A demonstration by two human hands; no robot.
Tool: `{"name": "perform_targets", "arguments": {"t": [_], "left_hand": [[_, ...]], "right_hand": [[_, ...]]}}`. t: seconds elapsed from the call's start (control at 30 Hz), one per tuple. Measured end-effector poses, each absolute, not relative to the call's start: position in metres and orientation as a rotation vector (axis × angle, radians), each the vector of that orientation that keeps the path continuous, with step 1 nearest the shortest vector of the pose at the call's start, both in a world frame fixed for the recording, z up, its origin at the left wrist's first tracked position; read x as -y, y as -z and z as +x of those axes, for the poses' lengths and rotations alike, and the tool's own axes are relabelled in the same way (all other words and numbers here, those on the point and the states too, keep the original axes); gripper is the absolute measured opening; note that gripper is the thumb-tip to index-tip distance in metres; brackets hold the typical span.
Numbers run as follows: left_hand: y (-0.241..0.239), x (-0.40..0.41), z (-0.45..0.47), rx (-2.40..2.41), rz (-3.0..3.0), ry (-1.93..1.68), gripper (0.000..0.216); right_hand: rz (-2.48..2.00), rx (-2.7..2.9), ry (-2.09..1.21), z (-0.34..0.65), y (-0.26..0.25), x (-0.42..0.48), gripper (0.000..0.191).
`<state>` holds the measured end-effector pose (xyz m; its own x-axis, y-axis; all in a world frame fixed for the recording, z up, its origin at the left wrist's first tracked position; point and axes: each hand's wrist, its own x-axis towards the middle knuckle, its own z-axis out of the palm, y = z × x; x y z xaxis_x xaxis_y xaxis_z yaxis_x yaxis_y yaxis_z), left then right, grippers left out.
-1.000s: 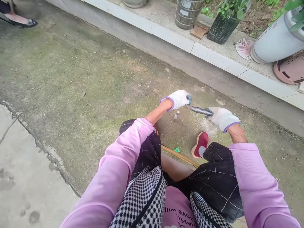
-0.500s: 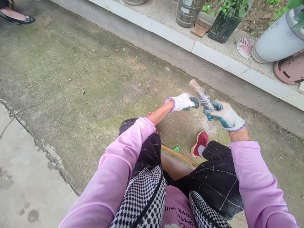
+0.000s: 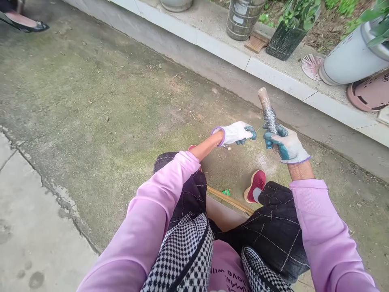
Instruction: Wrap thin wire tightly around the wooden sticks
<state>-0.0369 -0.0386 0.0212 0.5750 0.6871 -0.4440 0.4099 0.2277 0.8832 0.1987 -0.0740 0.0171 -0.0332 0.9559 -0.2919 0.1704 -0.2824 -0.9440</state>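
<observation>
Both my hands wear white gloves with blue-green coated fingers. My right hand point(image 3: 285, 142) is closed round the lower part of a wooden stick wound with silvery wire point(image 3: 270, 119). The stick's bare, pale end points up and away from me. To its left, my left hand point(image 3: 238, 133) is closed in a pinch on a thin wire, a short length of which runs across to the wound stick. Below the left glove a small pale end of something point(image 3: 227, 147) shows; I cannot make out what it is.
A low tiled ledge point(image 3: 221, 45) crosses behind my hands, bearing a black planter point(image 3: 284, 42), a grey-white pot point(image 3: 349, 61) and a pink pot point(image 3: 366, 91). My red shoe point(image 3: 255, 184) and a green scrap point(image 3: 226, 192) are on the concrete. Another person's foot point(image 3: 26, 25) shows far left.
My right hand has turned the wire-wound stick more upright and shifted it slightly up. My left hand has moved a little right, and the thin wire between the hands now shows.
</observation>
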Motion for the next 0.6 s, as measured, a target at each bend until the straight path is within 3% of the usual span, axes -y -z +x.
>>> {"name": "perform_targets", "arguments": {"t": [0.6], "left_hand": [[0.009, 0.034, -0.02, -1.048, 1.589, -0.266, 0.013]], "right_hand": [[-1.643, 1.094, -1.299, 0.188, -0.012, 0.065, 0.053]]}}
